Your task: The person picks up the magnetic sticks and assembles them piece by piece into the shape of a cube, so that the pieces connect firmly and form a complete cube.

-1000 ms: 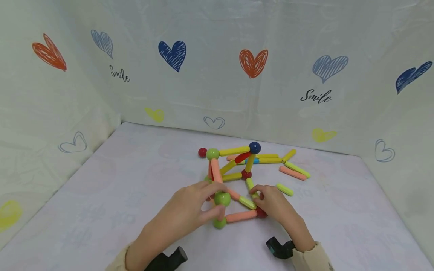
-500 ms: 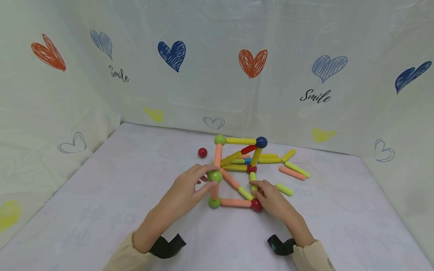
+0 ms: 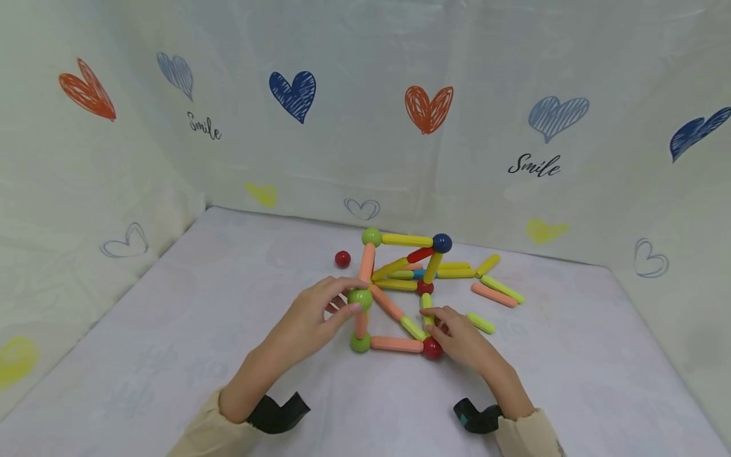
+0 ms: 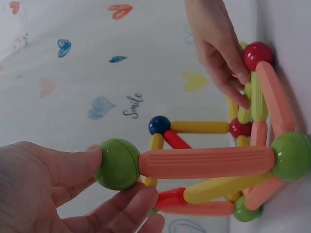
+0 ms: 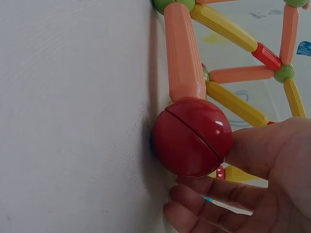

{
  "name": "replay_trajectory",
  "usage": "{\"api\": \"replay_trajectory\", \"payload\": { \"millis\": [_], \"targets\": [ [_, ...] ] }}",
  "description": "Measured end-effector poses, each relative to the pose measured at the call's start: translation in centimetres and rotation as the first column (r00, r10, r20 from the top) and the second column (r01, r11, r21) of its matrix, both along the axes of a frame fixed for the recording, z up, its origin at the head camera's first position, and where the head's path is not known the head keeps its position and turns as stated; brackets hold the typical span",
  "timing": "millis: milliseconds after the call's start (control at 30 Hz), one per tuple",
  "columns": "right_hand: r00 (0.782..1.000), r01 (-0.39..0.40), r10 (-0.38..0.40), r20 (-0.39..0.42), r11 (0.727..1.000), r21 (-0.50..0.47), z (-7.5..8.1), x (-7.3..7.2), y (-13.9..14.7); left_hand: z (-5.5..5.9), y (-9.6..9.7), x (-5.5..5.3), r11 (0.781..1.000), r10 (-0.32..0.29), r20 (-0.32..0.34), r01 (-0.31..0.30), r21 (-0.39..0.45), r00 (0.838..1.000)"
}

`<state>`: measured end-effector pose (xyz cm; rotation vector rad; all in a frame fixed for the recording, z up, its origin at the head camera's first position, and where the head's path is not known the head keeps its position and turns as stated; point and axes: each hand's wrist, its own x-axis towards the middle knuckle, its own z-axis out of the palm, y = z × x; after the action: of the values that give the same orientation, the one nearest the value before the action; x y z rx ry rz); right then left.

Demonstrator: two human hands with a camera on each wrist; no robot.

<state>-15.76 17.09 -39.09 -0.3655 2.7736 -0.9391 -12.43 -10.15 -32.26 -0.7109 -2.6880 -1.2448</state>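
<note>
A frame of magnetic sticks and balls stands on the table. My left hand (image 3: 311, 320) pinches a green ball (image 4: 117, 164) at its near top corner, on the end of an upright salmon stick (image 4: 206, 162). My right hand (image 3: 459, 336) is low on the frame's right side, thumb and fingers round a light green stick (image 3: 427, 306) that meets a red ball (image 5: 193, 138). From that red ball a salmon stick (image 3: 396, 344) runs to a lower green ball (image 3: 360, 343). At the back top, a yellow stick (image 3: 407, 240) joins a green ball (image 3: 372, 237) and a blue ball (image 3: 442, 243).
A loose red ball (image 3: 342, 259) lies left of the frame. Behind and to the right are several loose sticks, among them a salmon stick (image 3: 493, 295) and a short light green stick (image 3: 481, 322). A white curtain with hearts (image 3: 365, 127) stands behind the table.
The frame has shifted away from me and stands straighter, my left hand moving back with its green ball. My right hand has stayed nearly in place. Little differs over the last half second.
</note>
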Motion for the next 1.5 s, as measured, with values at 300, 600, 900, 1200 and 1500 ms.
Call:
{"api": "replay_trajectory", "payload": {
  "millis": [300, 600, 900, 1200, 1500],
  "targets": [
    [0.993, 0.1, -0.102, -0.052, 0.994, -0.036, 0.5, -0.6, 1.7, 0.1, -0.2, 0.0, 1.0, 0.015, 0.031, -0.015, -0.002, 0.999],
    [0.927, 0.36, -0.367, -0.078, 0.928, -0.096, 0.3, -1.9, 7.2, 0.3, -0.1, 0.0, 1.0, 0.002, 0.059, -0.003, 0.024, 0.998],
    [0.927, 0.375, -0.374, -0.037, 0.926, 0.028, -0.5, -2.1, 9.9, -0.2, 0.3, -0.1, 0.999, -0.013, 0.044, 0.011, 0.048, 0.999],
    [0.917, 0.387, -0.371, -0.146, 0.917, 0.1, -0.6, -2.1, 9.7, -0.1, 0.4, -0.1, 0.999, 0.005, 0.055, -0.007, 0.034, 0.998],
    [0.906, 0.422, -0.409, -0.106, 0.89, 0.172, -0.4, -2.1, 9.9, -0.1, 0.5, 0.0, 0.999, 0.0, 0.048, -0.001, 0.035, 0.999]
  ]
}}
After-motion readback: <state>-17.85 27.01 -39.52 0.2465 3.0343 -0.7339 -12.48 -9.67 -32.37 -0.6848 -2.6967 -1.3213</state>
